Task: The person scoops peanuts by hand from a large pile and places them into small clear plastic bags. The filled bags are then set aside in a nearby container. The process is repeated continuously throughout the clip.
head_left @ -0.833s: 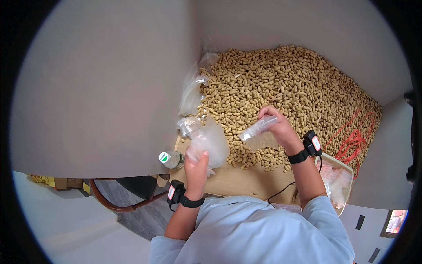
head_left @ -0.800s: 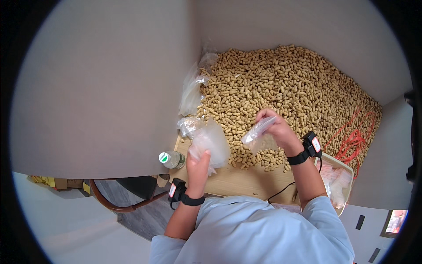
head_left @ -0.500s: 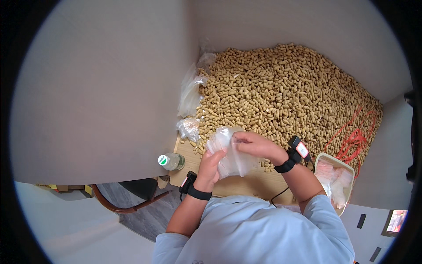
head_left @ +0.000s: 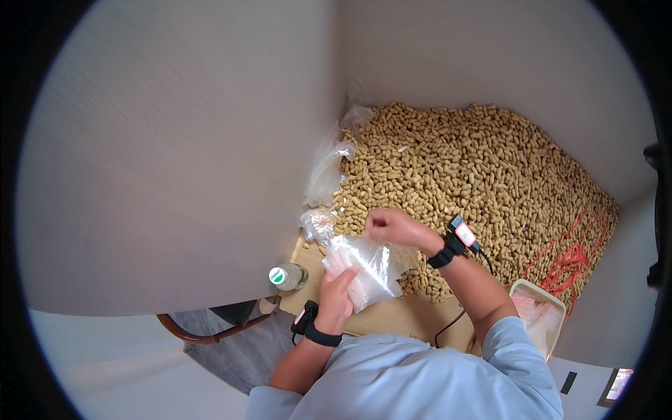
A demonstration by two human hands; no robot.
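My left hand (head_left: 338,297) is closed around the lower left side of a stack of clear plastic bags (head_left: 372,276), thumb on top. The top bag lies spread out and shines in the light. At its upper edge is my right hand (head_left: 395,229), fingers curled together in a pinch. The film there seems to run up to the fingertips, though the exact grip is partly hidden. Just beyond both hands lies a large heap of peanuts in their shells (head_left: 455,168).
A capped clear bottle (head_left: 288,276) stands on the wooden tabletop (head_left: 392,318) at left. Crumpled plastic bags (head_left: 325,171) line the heap's left edge. At right are red string (head_left: 570,266) and a pale tub (head_left: 556,336) of plastic bags. Grey panels (head_left: 210,161) wall the table.
The whole view has shifted, so the heap sits lower and farther right. My right hand has moved up and left relative to the bags, and the top bag lies flatter and wider.
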